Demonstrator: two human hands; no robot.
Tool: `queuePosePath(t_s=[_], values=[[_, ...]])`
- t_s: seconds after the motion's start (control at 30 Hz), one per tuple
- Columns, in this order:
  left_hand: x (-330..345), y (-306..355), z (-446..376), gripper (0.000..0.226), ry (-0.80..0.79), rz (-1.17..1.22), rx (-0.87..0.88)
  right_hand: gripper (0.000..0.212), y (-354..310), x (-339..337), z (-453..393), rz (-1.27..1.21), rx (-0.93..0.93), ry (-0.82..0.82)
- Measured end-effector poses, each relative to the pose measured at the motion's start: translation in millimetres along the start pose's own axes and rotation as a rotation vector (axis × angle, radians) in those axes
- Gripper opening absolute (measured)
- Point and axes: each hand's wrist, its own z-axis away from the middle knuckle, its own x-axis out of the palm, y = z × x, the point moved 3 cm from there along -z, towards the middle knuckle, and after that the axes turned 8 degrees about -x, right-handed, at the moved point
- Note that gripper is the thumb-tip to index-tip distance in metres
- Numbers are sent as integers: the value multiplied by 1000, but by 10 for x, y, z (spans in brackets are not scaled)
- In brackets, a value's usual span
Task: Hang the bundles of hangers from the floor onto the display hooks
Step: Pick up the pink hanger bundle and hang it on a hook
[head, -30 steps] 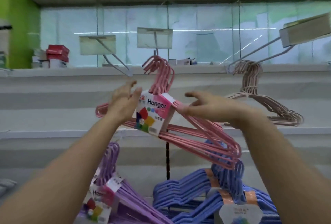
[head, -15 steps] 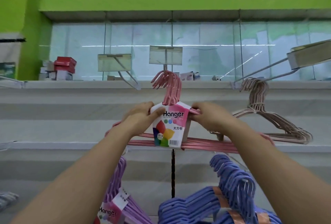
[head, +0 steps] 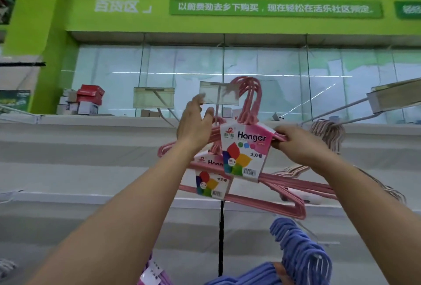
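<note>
A pink hanger bundle (head: 247,148) with a "Hanger" label is raised in front of the shelving. Its hook ends reach level with the clear price tag (head: 218,95) at the tip of the middle display hook. My right hand (head: 293,143) pinches this bundle just right of the label. My left hand (head: 196,125) is lifted with fingers stretched up, its fingertips at the tag's lower left corner. A second pink bundle (head: 211,181) sits lower and behind, its top hidden by my left hand.
A beige hanger bundle (head: 328,132) hangs on the right display hook. Another hook with a tag (head: 153,100) juts out at the left. Blue bundles (head: 300,259) and a purple bundle (head: 152,275) hang below. Boxes (head: 90,98) stand on the top ledge.
The front pink bundle has risen to the tag's level. My left hand let go of its label and moved up to the tag. The view tilted upward, and a second pink bundle now shows behind.
</note>
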Motion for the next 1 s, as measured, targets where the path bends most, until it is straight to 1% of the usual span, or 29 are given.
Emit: queuePosePath(t_s=[0.03,0.1,0.2,0.3,0.43,0.5,0.57,0.67,0.8,0.9,0.93,0.97,1.0], values=[[42,42,-8,30,-34,30,-13,2,-14,30,-10,-19,9,-27],[100,82,8,25,-45,25,-18,5,-24,154,-24,-109,25,-66],[148,18,52,28,-33,100,-42,18,-54,400,-2,-290,35,-90],[132,-22,107,28,-13,30,-10,19,-126,533,18,-439,31,-94],[82,-6,112,40,0,-14,16,20,-192,571,48,-584,35,-102],[49,12,87,48,2,-85,28,22,-230,600,51,-619,32,-96],[25,54,73,53,9,-176,56,24,-298,650,29,-610,32,-90],[29,94,75,54,19,-244,80,34,-362,759,-42,-605,48,-107],[-24,55,69,50,13,-221,83,38,-541,895,-84,-514,-17,-195],[-47,-7,117,56,-44,-225,109,42,-551,901,-132,-466,-21,-211],[-50,-47,155,55,-56,-192,98,41,-527,881,-152,-418,-28,-222],[-57,-94,179,51,-35,-173,82,39,-488,854,-173,-355,-35,-237],[-72,-151,195,41,18,-194,73,37,-451,818,-190,-292,-42,-253]])
